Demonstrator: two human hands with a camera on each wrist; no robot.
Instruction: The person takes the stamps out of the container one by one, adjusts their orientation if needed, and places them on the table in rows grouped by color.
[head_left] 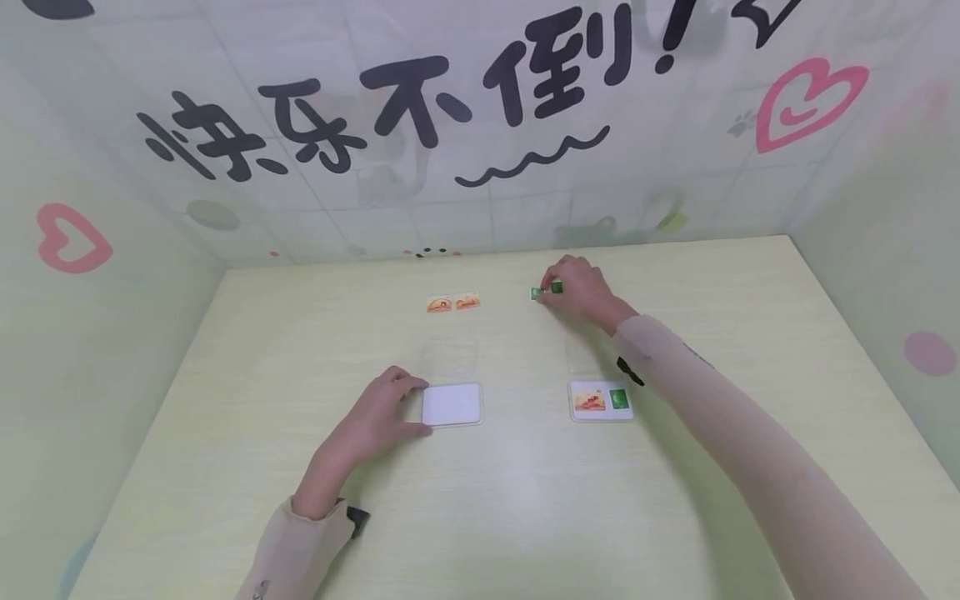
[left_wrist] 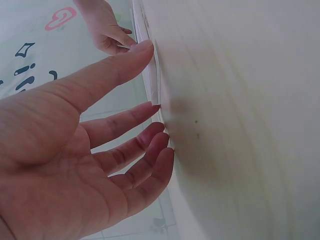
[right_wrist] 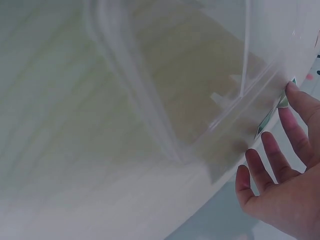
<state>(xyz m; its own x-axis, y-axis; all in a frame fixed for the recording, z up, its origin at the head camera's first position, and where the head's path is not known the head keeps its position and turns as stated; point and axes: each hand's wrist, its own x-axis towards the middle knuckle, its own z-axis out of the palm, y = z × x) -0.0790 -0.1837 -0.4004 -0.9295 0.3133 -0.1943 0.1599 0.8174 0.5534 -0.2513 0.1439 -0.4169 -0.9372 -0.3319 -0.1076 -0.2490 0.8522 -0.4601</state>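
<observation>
So the person's left hand (head_left: 375, 421) has its thumb and index fingertips on opposite edges of a plain white rectangular card (head_left: 452, 404) set in a shallow clear plastic case (head_left: 482, 406), other fingers loosely bent. The right hand (head_left: 587, 292) looks to be pinching a small green paper stamp (head_left: 536, 293) between thumb and index finger, down at the far part of the pale wood-grain desk (head_left: 487, 508). A 2nd green stamp (head_left: 557, 287) is right by those fingers, partly hidden.

My worry: they're so close that, imo, a sloppy pinch could drag both or bend a corner. And if the left fingers push unevenly, I reckon the card could skew in its case.

Further out, 2 orange-and-cream rectangular stamps (head_left: 467, 302) lie side by side, left of the green ones. Nearer the person, a white-backed clear case (head_left: 602, 420) holds 1 orange stamp (head_left: 588, 402) and 1 green one (head_left: 618, 399). The right beige sleeve (head_left: 750, 450) passes just beside it, with a dark strap end (head_left: 631, 371) dangling, so a low pull back might snag something.

The desk's back edge runs close behind the green stamps, against a lettered white wall (head_left: 427, 196). More elbow room on the near side, between the forearms.
</observation>
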